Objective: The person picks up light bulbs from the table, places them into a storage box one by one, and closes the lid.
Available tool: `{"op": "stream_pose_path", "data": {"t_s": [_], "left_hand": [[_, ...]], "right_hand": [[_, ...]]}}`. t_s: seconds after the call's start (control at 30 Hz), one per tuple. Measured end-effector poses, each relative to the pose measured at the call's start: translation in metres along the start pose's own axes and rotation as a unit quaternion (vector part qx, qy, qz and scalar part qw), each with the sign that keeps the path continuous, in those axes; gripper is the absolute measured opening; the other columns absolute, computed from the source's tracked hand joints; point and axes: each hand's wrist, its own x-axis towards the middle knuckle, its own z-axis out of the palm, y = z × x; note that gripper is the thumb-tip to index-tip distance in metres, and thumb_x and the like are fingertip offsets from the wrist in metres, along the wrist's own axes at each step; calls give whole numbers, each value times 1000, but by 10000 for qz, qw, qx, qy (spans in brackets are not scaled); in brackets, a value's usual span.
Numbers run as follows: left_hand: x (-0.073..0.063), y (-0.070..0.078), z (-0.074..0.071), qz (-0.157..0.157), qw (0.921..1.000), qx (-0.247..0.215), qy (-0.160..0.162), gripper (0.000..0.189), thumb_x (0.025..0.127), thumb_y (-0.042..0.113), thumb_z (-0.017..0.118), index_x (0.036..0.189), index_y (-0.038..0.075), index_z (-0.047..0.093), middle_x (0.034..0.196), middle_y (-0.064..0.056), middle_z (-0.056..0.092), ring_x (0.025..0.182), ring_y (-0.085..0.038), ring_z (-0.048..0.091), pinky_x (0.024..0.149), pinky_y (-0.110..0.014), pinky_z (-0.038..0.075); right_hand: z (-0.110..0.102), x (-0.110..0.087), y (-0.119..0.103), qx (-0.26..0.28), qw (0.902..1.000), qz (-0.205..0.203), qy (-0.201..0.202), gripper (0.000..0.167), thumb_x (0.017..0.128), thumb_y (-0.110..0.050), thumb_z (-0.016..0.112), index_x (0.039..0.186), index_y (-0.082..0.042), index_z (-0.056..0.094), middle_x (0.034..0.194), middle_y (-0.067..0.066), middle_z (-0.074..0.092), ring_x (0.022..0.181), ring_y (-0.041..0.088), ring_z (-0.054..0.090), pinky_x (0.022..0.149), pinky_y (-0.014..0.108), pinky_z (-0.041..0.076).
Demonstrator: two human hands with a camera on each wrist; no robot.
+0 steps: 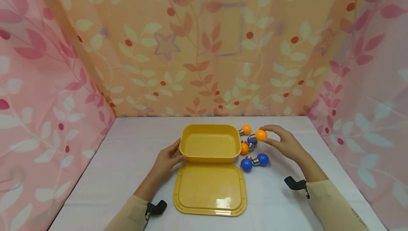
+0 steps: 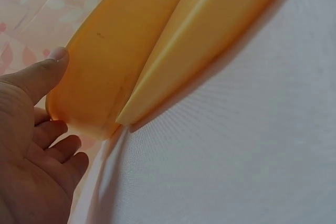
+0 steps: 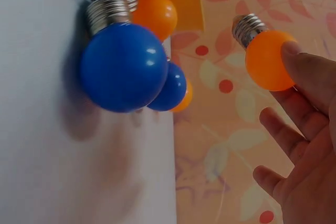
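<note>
My left hand [image 1: 168, 157] holds the left end of a yellow plastic box [image 1: 207, 160], thumb on its front side and fingers round the corner. The box is uncovered and I see nothing inside. In my right hand [image 1: 287, 145] an orange light bulb [image 1: 261, 135] is pinched between thumb and fingers, above the table and right of the box. Its metal screw base points left in the head view. In the right wrist view, the held bulb [image 3: 270, 61] is apart from the other bulbs.
Right of the box lie a blue bulb [image 1: 263, 159], another blue bulb [image 1: 247, 165], a partly covered blue bulb [image 1: 252, 140] and two orange bulbs, one far [image 1: 247, 129] and one near [image 1: 244, 148]. The yellow lid [image 1: 208, 188] lies in front of the box. Patterned cloth [image 1: 204, 47] encloses the white table.
</note>
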Motion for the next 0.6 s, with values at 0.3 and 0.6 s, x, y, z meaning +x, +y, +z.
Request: {"op": "stream_pose_path", "data": {"t_s": [0.3,0.6], "left_hand": [[-5,-3,-1,-15,9999,132,-14,83,89,37,81,159,21,40,160,1,43,149,-20,39,119,-43,36],[0,-1,-2,-5,9999,100,-41,84,87,44,79,159,24,39,160,5,42,149,-18,38,119,-41,36]], "right_hand": [[-4,40,-47,17,9941,-720,-808,45,95,-31,74,138,-22,64,143,5,61,142,35,46,115,69,34],[4,83,-85,-231,9799,-1016,-1700,41,95,-33,75,135,-29,66,142,-4,61,138,28,50,115,62,41]]}}
